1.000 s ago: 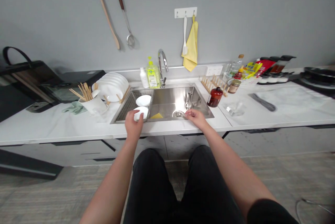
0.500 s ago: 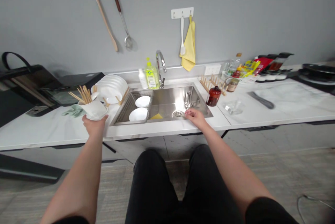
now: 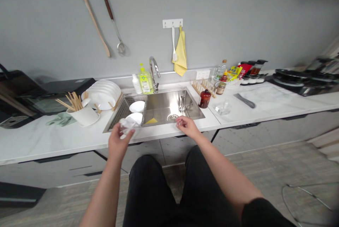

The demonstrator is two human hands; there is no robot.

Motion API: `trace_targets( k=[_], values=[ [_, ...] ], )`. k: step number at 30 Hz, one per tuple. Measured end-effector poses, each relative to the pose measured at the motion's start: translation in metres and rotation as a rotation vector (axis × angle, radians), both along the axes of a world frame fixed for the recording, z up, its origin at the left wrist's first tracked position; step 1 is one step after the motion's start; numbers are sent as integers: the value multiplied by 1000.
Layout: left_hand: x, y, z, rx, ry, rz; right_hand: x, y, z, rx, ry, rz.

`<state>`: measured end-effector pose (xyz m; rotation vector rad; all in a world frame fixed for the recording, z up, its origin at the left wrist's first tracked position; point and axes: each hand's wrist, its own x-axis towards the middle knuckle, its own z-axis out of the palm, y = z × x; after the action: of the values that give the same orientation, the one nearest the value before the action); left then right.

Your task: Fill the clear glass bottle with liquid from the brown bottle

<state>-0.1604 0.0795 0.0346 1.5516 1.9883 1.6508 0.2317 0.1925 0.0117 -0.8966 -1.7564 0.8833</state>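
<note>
My left hand is closed on a crumpled piece of clear plastic, above the sink's front left corner. Behind the plastic, two white bowls sit in the wire drain basket inside the steel sink. At the sink's front edge hovers my right hand, its fingers curled together near the drain; whatever they may hold is hidden. A white holder with chopsticks and a spoon stands left of the sink. A yellow sponge lies on the sink floor.
White plates stand in a wooden rack behind the holder, near a green cloth. Soap bottles flank the faucet. To the right are a brown bottle, another clear plastic piece and a dark grey strip.
My left hand has moved right, from beside the chopstick holder to the sink's front left corner, with clear plastic in it. My right hand stays by the sink's front edge. The view has shifted.
</note>
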Motion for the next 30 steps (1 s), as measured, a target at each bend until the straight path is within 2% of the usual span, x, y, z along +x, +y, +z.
trace_targets(
  k=[2, 5, 7, 9, 14, 18, 20, 22, 27, 30],
  values=[
    [55, -18, 4, -46, -109, -259, -8, -35, 3, 37, 7, 161],
    [122, -39, 9, -78, -184, -532, -13, -85, 7, -37, 100, 332],
    [152, -50, 11, -96, -185, -665, -9, -109, 9, -112, 151, 370],
    [171, -59, 11, -94, -177, -742, 0, -124, 9, -168, 188, 369],
    [188, -72, 19, -21, -155, -816, 28, -147, 9, -207, 231, 335],
    [194, -77, 33, -77, -261, -974, 35, -163, 11, -194, 236, 367],
    [198, -81, 36, -90, -281, -1012, 35, -168, 11, -174, 232, 344],
    [203, -84, 35, -69, -278, -968, 34, -173, 11, -156, 215, 286],
    [216, -87, 22, -11, -370, -761, 27, -182, 10, -112, 166, 185],
    [218, -89, 20, 20, -440, -817, 25, -185, 11, -132, 198, 205]
  ],
)
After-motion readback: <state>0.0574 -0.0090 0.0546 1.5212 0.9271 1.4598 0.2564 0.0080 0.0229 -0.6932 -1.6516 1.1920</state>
